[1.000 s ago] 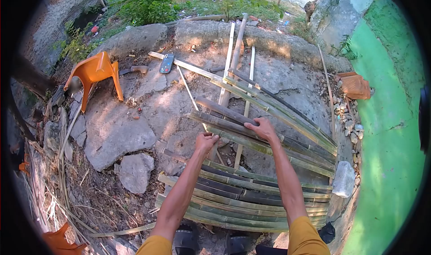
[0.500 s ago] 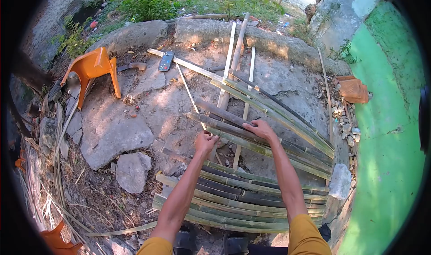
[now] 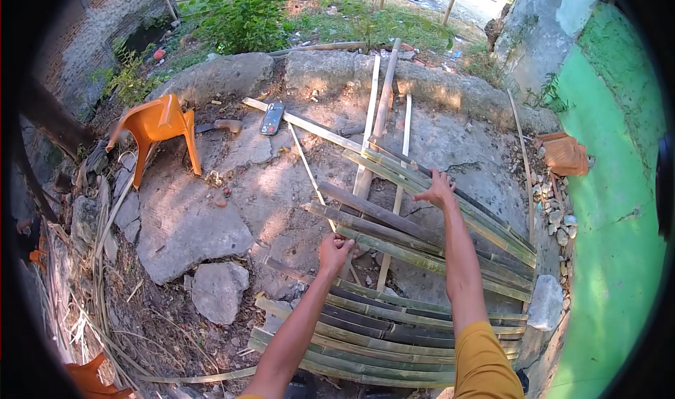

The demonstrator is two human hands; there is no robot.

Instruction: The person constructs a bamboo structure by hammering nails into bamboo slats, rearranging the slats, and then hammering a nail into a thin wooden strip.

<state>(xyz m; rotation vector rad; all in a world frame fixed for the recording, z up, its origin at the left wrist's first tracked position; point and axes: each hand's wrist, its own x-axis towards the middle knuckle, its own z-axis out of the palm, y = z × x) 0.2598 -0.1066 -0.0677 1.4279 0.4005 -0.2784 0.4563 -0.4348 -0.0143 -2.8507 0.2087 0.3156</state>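
Note:
My left hand point(image 3: 333, 253) is closed, fingers pinched at the left end of a green bamboo slat point(image 3: 394, 250). My right hand point(image 3: 439, 190) is over the upper group of split bamboo slats point(image 3: 394, 168), thumb and fingers spread. It seems to touch them, but contact is partly hidden. Between the hands lie darker bamboo slats point(image 3: 373, 206), fanned out and meeting towards the right. Nearer me, several green and dark slats point(image 3: 387, 329) lie side by side. Pale strips and a bamboo pole point(image 3: 384, 97) run lengthwise underneath.
An orange plastic chair point(image 3: 158, 125) stands at the left, near a knife point(image 3: 219, 126) and a phone point(image 3: 271, 118). Broken concrete slabs point(image 3: 190, 237) cover the ground. A whitish stone block point(image 3: 545, 303) sits by the slats' right ends, beside a green wall point(image 3: 619, 223).
My right hand has moved from the middle dark slats up and away to the upper group, its fingers spreading. My left hand stays at the green slat's end. The view has shifted slightly.

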